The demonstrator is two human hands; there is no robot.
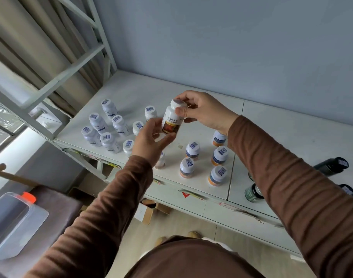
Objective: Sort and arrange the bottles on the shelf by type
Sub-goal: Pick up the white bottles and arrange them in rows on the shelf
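A smooth white plastic bottle (172, 117), cylindrical with a ribbed cap and a red-brown label, was held tilted above the matte white shelf (131, 93). The right hand (204, 111) pinched its cap between thumb and fingers; the left hand (151, 139) cupped its base with curled fingers. Left of the left hand stood blue-labelled white bottles (103, 129); below the right hand, orange-banded bottles (218, 155), well apart. Beyond both hands the shelf lay bare to the wall; its front edge (191, 194) ran just beneath the wrists. Dark bottles (331, 166) lay right of the right forearm
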